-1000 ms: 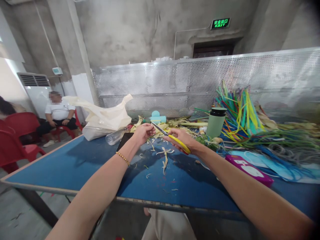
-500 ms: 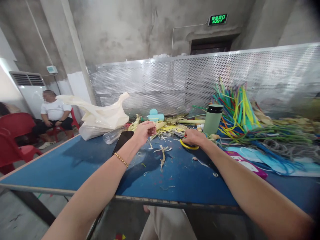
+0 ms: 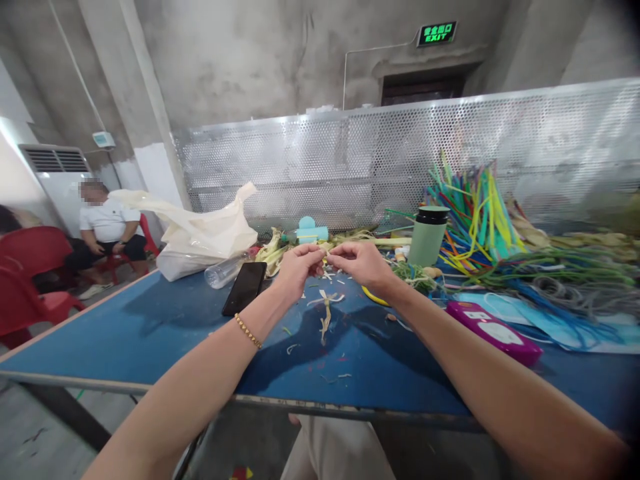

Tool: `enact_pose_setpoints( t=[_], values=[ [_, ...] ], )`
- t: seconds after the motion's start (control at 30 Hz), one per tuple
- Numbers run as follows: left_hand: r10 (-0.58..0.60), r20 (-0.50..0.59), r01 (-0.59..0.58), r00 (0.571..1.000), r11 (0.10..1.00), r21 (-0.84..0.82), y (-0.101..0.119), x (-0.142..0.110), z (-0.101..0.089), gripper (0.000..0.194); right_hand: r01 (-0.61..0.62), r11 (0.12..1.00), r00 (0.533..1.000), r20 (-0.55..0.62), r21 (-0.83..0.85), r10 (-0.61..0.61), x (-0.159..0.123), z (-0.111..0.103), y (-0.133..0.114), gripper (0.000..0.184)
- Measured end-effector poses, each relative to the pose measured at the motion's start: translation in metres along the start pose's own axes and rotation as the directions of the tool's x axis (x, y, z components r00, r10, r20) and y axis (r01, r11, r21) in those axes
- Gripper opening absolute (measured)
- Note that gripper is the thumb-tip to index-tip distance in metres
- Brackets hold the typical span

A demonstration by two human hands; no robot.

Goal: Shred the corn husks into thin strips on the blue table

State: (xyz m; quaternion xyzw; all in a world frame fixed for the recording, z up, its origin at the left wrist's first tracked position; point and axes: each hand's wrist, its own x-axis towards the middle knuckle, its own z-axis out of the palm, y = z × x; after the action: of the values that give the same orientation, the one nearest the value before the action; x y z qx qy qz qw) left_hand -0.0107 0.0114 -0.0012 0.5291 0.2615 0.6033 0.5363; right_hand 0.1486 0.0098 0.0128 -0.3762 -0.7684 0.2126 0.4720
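My left hand [image 3: 301, 268] and my right hand [image 3: 361, 265] meet above the blue table [image 3: 165, 340], fingertips pinched close together. A tiny pale piece shows between the fingertips, too small to name. The scissors [image 3: 375, 296] lie on the table beneath my right hand, only part of a yellow handle visible. Nearer to me lies a small figure of knotted pale husk-like strips [image 3: 326, 313], with thin scraps scattered around it. A black phone [image 3: 245, 288] rests left of my left hand.
A cream plastic bag [image 3: 210, 230] and a clear bottle [image 3: 225, 272] stand left. On the right are a green tumbler [image 3: 428, 240], bundled coloured strips [image 3: 487, 220], green and blue cords [image 3: 565, 287] and a magenta box [image 3: 493, 332]. A seated person [image 3: 110, 223] is beyond the table.
My right hand has put the scissors down on the table and moved left to meet my left hand. My left hand has shifted slightly right, showing more of the phone.
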Motion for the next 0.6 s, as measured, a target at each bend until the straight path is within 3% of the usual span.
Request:
enact_pose_setpoints(
  t=[0.1,0.2,0.37,0.6],
  values=[
    [0.005,0.020,-0.005,1.000,1.000,0.009,-0.001,-0.002,0.001,0.015,-0.046,0.995,0.996,-0.078,0.088,0.053,0.000,0.004,0.002,0.033],
    [-0.005,0.033,0.004,0.999,1.000,0.003,-0.001,-0.002,0.002,0.016,-0.053,0.987,0.994,-0.085,0.150,0.066,0.000,0.004,-0.002,0.032],
    [-0.030,0.084,0.028,0.996,0.999,0.024,0.005,-0.002,0.003,0.018,-0.004,0.999,0.999,-0.047,0.051,0.007,-0.002,-0.003,-0.010,0.019],
    [0.054,0.071,-0.064,0.996,0.986,0.155,0.010,-0.001,0.001,0.013,0.031,0.999,0.999,0.032,-0.041,-0.030,-0.003,-0.008,-0.016,0.012]
  ],
)
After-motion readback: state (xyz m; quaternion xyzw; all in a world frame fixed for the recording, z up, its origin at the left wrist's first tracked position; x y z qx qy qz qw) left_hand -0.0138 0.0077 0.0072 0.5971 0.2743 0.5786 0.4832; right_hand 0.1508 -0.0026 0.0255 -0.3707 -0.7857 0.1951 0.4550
